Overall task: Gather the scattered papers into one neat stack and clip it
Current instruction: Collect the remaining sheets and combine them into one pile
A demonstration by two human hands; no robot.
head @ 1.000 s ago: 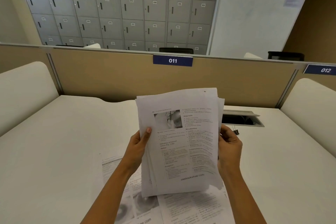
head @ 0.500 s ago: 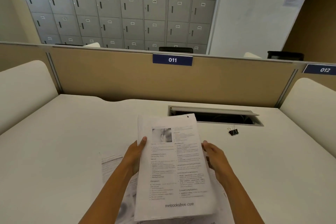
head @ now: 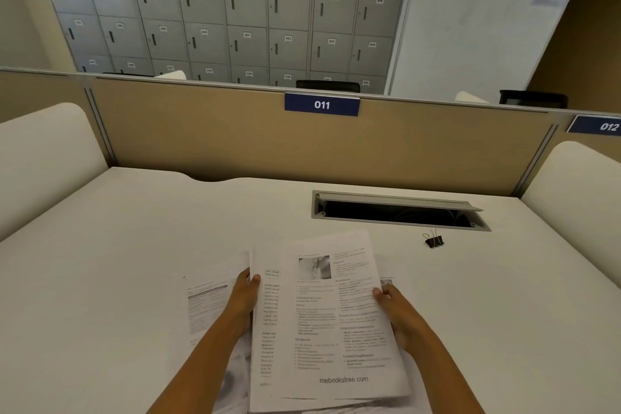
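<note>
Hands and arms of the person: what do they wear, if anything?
The left hand and right hand are bare: no gloves, watch or bracelet show, and no ring on the visible fingers. Both forearms are bare too; no sleeve appears before the picture's lower edge.

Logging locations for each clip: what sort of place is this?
Probably a shared study room or open office: a desk partition numbered 011, a wall of numbered lockers, and a whiteboard behind it.

Open counter [head: 504, 312] right of the papers [head: 329, 312], reach unblocked up to the clip [head: 434, 241]. Behind it an open cable slot [head: 396, 213]; partition [head: 201, 138] walls the far edge.
</note>
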